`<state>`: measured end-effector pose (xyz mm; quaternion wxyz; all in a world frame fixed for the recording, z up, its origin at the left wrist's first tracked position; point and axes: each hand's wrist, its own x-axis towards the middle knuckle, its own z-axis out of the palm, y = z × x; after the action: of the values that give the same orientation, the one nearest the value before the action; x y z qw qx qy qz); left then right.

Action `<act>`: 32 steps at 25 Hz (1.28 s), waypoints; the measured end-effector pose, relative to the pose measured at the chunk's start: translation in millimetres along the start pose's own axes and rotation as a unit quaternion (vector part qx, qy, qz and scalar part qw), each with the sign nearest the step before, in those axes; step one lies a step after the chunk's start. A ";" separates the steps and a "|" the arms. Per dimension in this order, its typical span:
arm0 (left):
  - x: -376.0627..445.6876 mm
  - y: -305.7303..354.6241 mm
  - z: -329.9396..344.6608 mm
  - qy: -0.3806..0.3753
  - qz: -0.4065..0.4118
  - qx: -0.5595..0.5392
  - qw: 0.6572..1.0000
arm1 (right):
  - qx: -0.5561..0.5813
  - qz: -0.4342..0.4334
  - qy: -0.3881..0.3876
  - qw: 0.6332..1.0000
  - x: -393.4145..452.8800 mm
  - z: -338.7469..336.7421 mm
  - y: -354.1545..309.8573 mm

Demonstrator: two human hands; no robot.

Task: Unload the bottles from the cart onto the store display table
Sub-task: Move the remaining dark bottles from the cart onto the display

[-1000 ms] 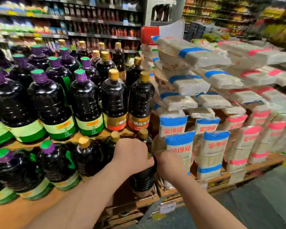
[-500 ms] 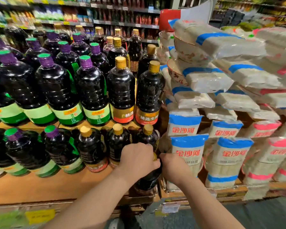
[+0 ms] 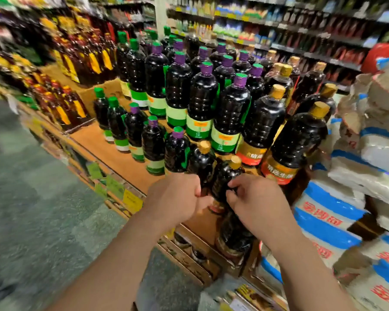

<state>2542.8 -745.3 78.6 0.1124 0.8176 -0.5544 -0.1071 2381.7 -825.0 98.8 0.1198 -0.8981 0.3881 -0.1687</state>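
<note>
A small dark bottle with a gold cap [image 3: 228, 176] stands at the front right of the wooden display table [image 3: 112, 149]. My right hand [image 3: 258, 203] curls its fingers round the bottle's right side. My left hand [image 3: 175, 198] is curled against its left side, thumb toward the label; that grip is partly hidden. A second gold-capped bottle [image 3: 201, 162] stands just behind my left hand. Another dark bottle [image 3: 234, 236] sits lower, under my right wrist. The cart is out of view.
Rows of large dark bottles with purple and green caps [image 3: 200, 102] and gold caps [image 3: 296, 140] fill the tier behind. Stacked white noodle packs [image 3: 328, 218] crowd the right. Amber bottles [image 3: 61, 104] stand at the left. Grey aisle floor [image 3: 32, 198] lies left.
The view has swung left, showing the aisle floor. My left hand has slid from the bottle's top down to its side, uncovering the gold cap. My right hand stays on the bottle.
</note>
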 end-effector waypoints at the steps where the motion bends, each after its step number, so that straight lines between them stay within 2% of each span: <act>1: -13.7 -14.1 -10.0 0.014 -0.020 -0.007 1.000 | 0.017 -0.042 -0.007 0.999 3.6 3.7 -22.1; 5: -72.0 -77.2 -47.1 0.077 -0.113 -0.080 0.987 | 0.055 -0.153 -0.051 0.985 13.0 26.6 -111.7; 8: -116.4 -128.2 -67.9 0.117 -0.188 -0.056 0.974 | 0.075 -0.220 -0.072 0.970 15.4 49.7 -179.9; 12: -191.3 -215.7 -93.4 0.164 -0.289 -0.024 0.943 | 0.085 -0.326 -0.150 0.930 4.5 88.6 -297.3; 18: -293.2 -344.6 -117.6 0.203 -0.387 0.013 0.899 | 0.133 -0.424 -0.186 0.877 -12.0 156.6 -454.4; 25: -343.9 -457.3 -143.4 0.203 -0.452 0.010 0.869 | 0.158 -0.449 -0.258 0.841 -0.9 226.1 -579.2; 32: -285.9 -597.2 -175.8 0.197 -0.483 0.029 0.853 | 0.162 -0.465 -0.295 0.819 106.0 315.8 -683.3</act>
<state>3019.1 -252.7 79.6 0.1293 0.9893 -0.0593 0.0313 3023.6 -418.8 68.8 0.2800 -0.9462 -0.1622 0.0084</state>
